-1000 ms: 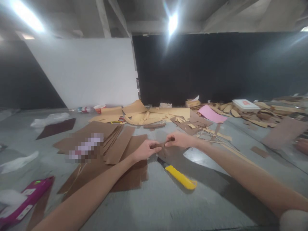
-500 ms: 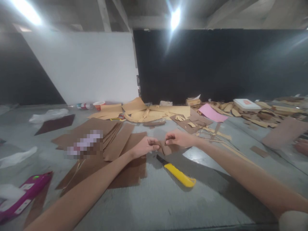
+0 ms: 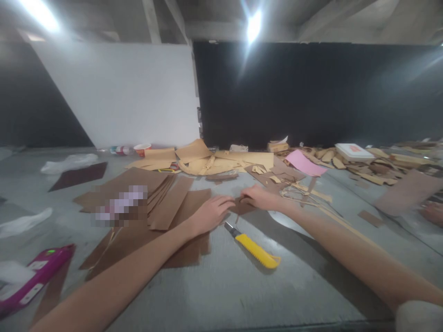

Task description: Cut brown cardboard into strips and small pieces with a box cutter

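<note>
A small piece of brown sheet material (image 3: 245,208) lies between my hands over the grey table. My right hand (image 3: 260,198) has its fingers curled and pinched on the piece's far right part. My left hand (image 3: 212,213) is palm down at its left edge, with the fingers stretched out towards the right; its thumb is hidden. Just below the hands, a yellow utility knife (image 3: 258,250) rests on the table, blade pointing up and left. To the left, brown sheets (image 3: 173,203) lie stacked and fanned out, partly under my left forearm.
Beige offcuts (image 3: 224,163) spread along the back, with a pink sheet (image 3: 306,163) and a white box (image 3: 354,151) farther right. A magenta device (image 3: 44,274) lies at left front. Thin strips (image 3: 342,221) run beside my right forearm. Another person's hand (image 3: 432,212) shows at the right edge.
My left hand has gone from pinching the brown piece to lying palm down with its fingers stretched. The piece sits lower and flatter; my right hand has shifted slightly.
</note>
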Tool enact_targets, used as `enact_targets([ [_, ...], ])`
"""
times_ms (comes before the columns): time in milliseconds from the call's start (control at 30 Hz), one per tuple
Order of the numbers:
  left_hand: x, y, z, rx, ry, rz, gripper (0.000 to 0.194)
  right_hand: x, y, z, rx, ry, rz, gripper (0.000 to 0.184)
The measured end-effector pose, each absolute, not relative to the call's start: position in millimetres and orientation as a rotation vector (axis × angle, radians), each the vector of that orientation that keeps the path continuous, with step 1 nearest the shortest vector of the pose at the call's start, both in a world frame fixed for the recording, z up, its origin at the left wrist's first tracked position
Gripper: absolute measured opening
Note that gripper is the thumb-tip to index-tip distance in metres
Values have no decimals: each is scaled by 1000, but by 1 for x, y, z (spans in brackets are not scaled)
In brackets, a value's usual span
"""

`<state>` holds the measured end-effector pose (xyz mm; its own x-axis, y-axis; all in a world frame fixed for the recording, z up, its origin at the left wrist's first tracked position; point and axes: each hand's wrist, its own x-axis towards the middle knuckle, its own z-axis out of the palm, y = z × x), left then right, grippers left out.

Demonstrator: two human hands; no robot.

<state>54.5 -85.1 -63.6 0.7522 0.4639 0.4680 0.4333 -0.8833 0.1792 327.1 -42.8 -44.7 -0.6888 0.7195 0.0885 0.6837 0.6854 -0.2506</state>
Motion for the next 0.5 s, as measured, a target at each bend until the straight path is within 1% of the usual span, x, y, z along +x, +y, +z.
enact_targets([
  [100,53,-84,-68,2983,682,756,33,327,-43,-50,-1097,-2732,180,17],
  [167,52,-81,-74,2983,614,679,37,324,-50,-46,-1130,-2710,-20,17],
  [233,50,-79,-79,2943,627,614,42,320,-67,-37,-1201,-2660,-284,27],
  [300,49,-80,-81,2912,677,565,47,314,-93,-26,-1256,-2661,-422,31],
  [333,50,-81,-80,2907,688,545,49,312,-109,-22,-1278,-2686,-409,33],
  [400,52,-83,-75,2907,676,525,51,308,-147,-17,-1293,-2756,-249,44],
  [433,53,-85,-73,2909,664,519,52,308,-166,-18,-1336,-2765,-162,47],
  [500,55,-87,-69,2915,650,507,55,309,-201,-27,-1317,-2823,-111,52],
])
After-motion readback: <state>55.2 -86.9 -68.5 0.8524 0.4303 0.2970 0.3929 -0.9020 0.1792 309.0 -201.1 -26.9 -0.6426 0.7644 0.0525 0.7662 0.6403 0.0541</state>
